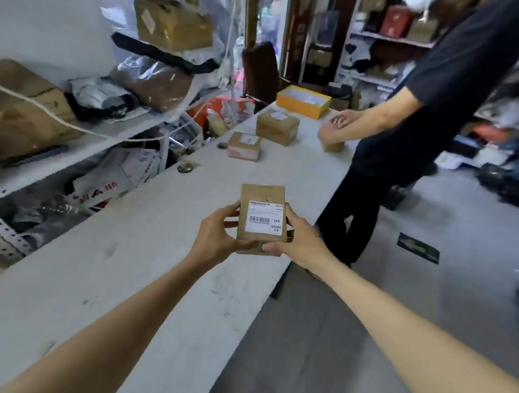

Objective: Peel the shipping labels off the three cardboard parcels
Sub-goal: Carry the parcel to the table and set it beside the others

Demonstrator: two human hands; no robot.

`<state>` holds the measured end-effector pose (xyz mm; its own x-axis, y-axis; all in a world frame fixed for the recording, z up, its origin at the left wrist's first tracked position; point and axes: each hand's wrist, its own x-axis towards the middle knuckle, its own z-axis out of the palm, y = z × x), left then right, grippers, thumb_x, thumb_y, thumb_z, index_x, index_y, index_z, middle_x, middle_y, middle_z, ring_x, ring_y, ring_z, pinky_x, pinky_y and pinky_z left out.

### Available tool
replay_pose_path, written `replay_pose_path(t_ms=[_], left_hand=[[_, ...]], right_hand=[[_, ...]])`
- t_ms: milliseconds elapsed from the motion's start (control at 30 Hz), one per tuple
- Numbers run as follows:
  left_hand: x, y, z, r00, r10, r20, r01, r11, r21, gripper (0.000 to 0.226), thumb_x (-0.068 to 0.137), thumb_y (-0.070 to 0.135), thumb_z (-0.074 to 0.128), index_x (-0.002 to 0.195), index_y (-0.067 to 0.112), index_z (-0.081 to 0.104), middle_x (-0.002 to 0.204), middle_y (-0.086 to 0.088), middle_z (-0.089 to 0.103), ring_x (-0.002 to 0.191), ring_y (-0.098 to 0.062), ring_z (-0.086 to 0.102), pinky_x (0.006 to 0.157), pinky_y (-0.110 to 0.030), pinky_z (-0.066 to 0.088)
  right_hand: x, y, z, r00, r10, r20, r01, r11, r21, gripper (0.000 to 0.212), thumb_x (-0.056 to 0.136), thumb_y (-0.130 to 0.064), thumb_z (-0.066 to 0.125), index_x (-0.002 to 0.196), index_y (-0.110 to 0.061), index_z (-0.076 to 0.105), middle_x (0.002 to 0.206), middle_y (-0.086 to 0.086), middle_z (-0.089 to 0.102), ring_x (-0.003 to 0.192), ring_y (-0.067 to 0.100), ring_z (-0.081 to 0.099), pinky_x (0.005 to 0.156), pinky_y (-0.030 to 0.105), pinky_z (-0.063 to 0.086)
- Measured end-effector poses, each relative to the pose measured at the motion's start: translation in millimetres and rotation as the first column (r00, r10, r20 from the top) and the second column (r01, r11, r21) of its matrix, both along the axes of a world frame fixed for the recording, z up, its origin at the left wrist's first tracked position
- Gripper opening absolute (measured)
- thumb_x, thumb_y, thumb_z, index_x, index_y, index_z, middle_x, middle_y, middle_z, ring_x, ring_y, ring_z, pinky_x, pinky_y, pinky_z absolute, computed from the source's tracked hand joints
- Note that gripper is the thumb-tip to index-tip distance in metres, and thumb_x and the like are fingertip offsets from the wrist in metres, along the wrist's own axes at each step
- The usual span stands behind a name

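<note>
The small cardboard parcel [263,193] is held up just above the white counter [123,279], near its right edge, with its white shipping label [265,217] facing the camera. The label lies flat and whole on the cardboard. No corner looks lifted, so peeling on this one appears not to have begun. The left hand [215,233] grips the parcel's left side with curled fingers, and the right hand [298,242] clamps the right side, its fingers just beside the label's right margin. Farther along the counter sit two more: a flat parcel [243,150] with a pale label [249,139] on top, and just beyond it a taller parcel [276,131] carrying a top label [278,115]. Both seem intact, though they are too blurred to be sure. By that reading none of the three labels is off yet, and the whole task is left to do. Beyond them a second person [444,86] in a dark shirt rests hands on another brown box [332,144], near a yellow box [303,102]. Cluttered shelves [71,140] line the left.
</note>
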<state>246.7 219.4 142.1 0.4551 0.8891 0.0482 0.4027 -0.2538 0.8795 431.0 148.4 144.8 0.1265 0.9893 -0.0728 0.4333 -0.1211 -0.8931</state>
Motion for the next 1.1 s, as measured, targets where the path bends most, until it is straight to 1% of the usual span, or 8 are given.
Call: replay_pose_path(t_ms=[167,233,367,500,633,767,1000,1100], left_hand=[[97.9,-43.0,0.4,0.953,-0.293,0.074,0.296,0.954,-0.035,0.099,0.053,0.038,0.092,0.14,0.024,0.047,0.117,0.017,0.063,0.094,0.008,0.061,0.063,-0.005,0.049],[139.9,-68.9,0.3,0.911,-0.403,0.083,0.407,0.913,-0.037,0.095,0.053,0.04,0.091,0.137,0.026,0.049,0.107,0.023,0.064,0.091,0.01,0.062,0.069,-0.005,0.048],[222.6,-134.6,-0.4,0.776,-0.627,0.069,0.629,0.777,-0.025,0.092,0.059,0.027,0.091,0.14,0.022,0.048,0.121,0.01,0.064,0.106,-0.003,0.061,0.083,-0.007,0.045],[294.0,-223.0,-3.1,0.616,-0.787,0.031,0.788,0.616,0.001,0.092,0.056,0.024,0.091,0.137,0.021,0.05,0.121,0.007,0.064,0.102,-0.002,0.06,0.088,-0.018,0.045],[344.8,-322.1,-7.0,0.434,-0.901,0.004,0.901,0.434,0.014,0.089,0.055,0.032,0.09,0.135,0.023,0.052,0.116,0.012,0.064,0.092,0.004,0.06,0.075,0.001,0.041],[380.7,-427.3,-5.6,0.252,-0.968,0.014,0.968,0.252,-0.003,0.092,0.056,0.034,0.091,0.138,0.027,0.049,0.116,0.014,0.065,0.099,-0.004,0.062,0.087,-0.025,0.051],[408.9,-600.7,-1.6,-0.036,-0.993,0.108,0.999,-0.036,0.005,0.076,0.056,0.022,0.092,0.121,0.037,0.055,0.097,0.029,0.064,0.093,0.011,0.062,0.072,-0.006,0.05],[417.2,-658.1,-6.0,-0.132,-0.986,0.103,0.991,-0.134,-0.013,0.082,0.057,0.023,0.091,0.131,0.025,0.055,0.113,0.014,0.067,0.102,-0.001,0.064,0.086,-0.022,0.054]], right_hand=[[67.2,-93.8,-1.1,0.935,-0.348,-0.067,0.352,0.935,0.049,0.095,0.067,-0.021,0.087,0.143,-0.042,0.035,0.125,-0.03,0.057,0.118,-0.014,0.048,0.096,0.005,0.036],[92.2,-137.5,1.0,0.874,-0.474,-0.104,0.482,0.874,0.068,0.093,0.065,-0.019,0.088,0.138,-0.046,0.038,0.115,-0.041,0.057,0.112,-0.021,0.048,0.087,-0.003,0.035],[131.7,-232.4,3.5,0.705,-0.695,-0.142,0.708,0.703,0.071,0.081,0.063,-0.006,0.088,0.127,-0.039,0.051,0.099,-0.038,0.064,0.099,-0.02,0.056,0.072,-0.001,0.044],[155.5,-339.4,7.4,0.49,-0.853,-0.181,0.87,0.491,0.044,0.088,0.065,-0.002,0.086,0.14,-0.022,0.045,0.114,-0.022,0.06,0.103,-0.016,0.056,0.069,-0.001,0.044],[163.2,-447.2,12.3,0.318,-0.935,-0.159,0.948,0.314,0.05,0.09,0.066,-0.002,0.086,0.144,-0.015,0.043,0.135,-0.002,0.057,0.123,0.014,0.053,0.076,0.002,0.046],[159.4,-549.5,19.2,0.175,-0.976,-0.131,0.983,0.166,0.073,0.084,0.069,-0.008,0.085,0.142,-0.023,0.045,0.134,-0.003,0.059,0.125,0.015,0.053,0.098,0.029,0.05],[134.0,-700.2,23.7,-0.102,-0.991,-0.081,0.992,-0.108,0.071,0.079,0.071,-0.015,0.084,0.14,-0.026,0.047,0.128,-0.007,0.064,0.123,0.013,0.055,0.104,0.038,0.046],[128.9,-750.1,21.3,-0.187,-0.982,-0.035,0.98,-0.189,0.066,0.074,0.071,-0.02,0.084,0.136,-0.027,0.05,0.125,-0.011,0.064,0.119,0.008,0.056,0.106,0.038,0.044]])
